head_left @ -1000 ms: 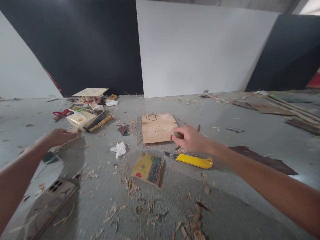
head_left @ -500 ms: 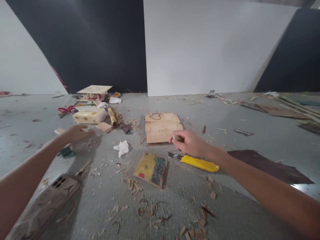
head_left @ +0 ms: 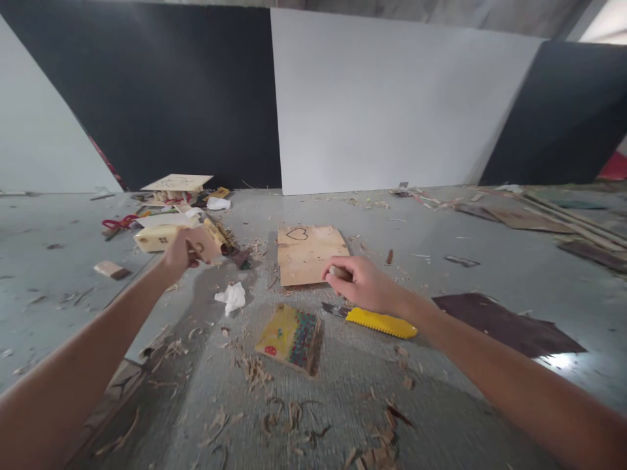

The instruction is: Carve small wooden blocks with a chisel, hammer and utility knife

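Note:
My left hand (head_left: 177, 253) grips a small flat tan piece (head_left: 204, 243) by its near edge, beside a cream box (head_left: 154, 238). I cannot tell whether the piece is thin wood or sandpaper. My right hand (head_left: 362, 282) is closed around a short, pale, rounded wooden piece (head_left: 339, 273), mostly hidden by the fingers. Just beyond it lies a square wooden board (head_left: 311, 258) with a heart drawn on it. Below the right wrist rests a yellow utility knife (head_left: 379, 322), blade out to the left. A small painted wooden block (head_left: 288, 336) sits nearer me.
Wood shavings (head_left: 294, 418) litter the floor. A crumpled tissue (head_left: 232, 298) lies left of the board, and a wood block (head_left: 111, 269) farther left. Red-handled scissors (head_left: 117, 224) and a stacked wooden model (head_left: 176, 184) stand behind. Dark sheet (head_left: 504, 320) at right; phone (head_left: 117, 385) under my left arm.
My left hand has moved right and taken up the flat tan piece from the floor. My right hand keeps its grip near the board. The view has shifted slightly.

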The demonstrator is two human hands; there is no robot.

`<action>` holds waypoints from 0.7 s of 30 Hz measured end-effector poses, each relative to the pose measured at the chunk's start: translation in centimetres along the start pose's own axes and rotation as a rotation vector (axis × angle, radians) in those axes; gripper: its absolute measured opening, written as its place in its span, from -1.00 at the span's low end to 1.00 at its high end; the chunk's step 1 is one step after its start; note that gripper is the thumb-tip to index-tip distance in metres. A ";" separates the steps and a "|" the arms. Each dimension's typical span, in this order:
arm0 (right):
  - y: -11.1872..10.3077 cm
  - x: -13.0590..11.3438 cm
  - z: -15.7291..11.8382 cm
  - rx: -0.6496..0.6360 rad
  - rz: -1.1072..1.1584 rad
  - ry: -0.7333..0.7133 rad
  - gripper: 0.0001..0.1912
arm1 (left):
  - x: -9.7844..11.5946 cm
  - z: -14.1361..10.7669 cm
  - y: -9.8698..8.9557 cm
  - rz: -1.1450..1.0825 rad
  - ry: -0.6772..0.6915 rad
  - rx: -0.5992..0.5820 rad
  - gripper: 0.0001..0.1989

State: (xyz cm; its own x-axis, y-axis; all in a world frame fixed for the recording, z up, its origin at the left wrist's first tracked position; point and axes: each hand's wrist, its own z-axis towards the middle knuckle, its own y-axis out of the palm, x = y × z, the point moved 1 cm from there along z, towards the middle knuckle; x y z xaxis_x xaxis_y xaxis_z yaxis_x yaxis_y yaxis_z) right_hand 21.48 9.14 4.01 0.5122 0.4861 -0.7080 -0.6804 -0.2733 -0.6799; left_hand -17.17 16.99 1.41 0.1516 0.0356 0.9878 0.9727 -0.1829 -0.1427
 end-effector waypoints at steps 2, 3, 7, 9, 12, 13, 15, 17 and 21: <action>-0.2 -0.7 0.3 0.035 -0.016 -0.003 -0.82 | 2.0 -1.0 3.5 -0.221 -0.036 0.081 -0.49; -0.3 -1.2 0.5 0.049 -0.015 -0.005 -0.75 | 3.1 -1.7 5.7 -0.289 -0.050 0.074 -0.48; -0.2 -3.1 0.8 0.053 0.090 -0.001 -0.51 | 7.2 -4.8 14.7 -0.423 -0.051 -0.148 -0.42; -0.2 -3.8 0.6 0.051 0.164 -0.020 -0.52 | 8.1 -6.0 18.0 -0.471 0.003 -0.271 -0.35; -0.4 -4.0 -0.3 0.064 0.239 -0.066 -0.62 | 8.0 -6.6 20.6 -0.542 0.120 -0.368 -0.36; -0.6 -3.9 -0.5 0.065 0.253 -0.068 -0.65 | 7.7 -6.6 21.0 -0.541 0.148 -0.395 -0.37; -0.9 -3.6 -0.9 0.043 0.274 -0.048 -0.68 | 7.2 -6.5 21.2 -0.504 0.194 -0.448 -0.40; -1.1 -3.3 -1.1 0.006 0.304 -0.026 -0.69 | 6.8 -6.6 21.1 -0.437 0.226 -0.471 -0.49; -1.2 -3.4 -1.2 -0.017 0.319 -0.021 -0.62 | 6.7 -7.4 20.9 -0.363 0.238 -0.414 -0.72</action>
State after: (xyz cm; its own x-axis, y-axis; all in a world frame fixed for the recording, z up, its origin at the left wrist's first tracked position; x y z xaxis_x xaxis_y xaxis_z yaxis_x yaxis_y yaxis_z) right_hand 21.18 6.77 7.01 0.2631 0.3906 -0.8822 -0.7964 -0.4282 -0.4271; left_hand 2.92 6.17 5.45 -0.2672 -0.0448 0.9626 0.7985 -0.5696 0.1951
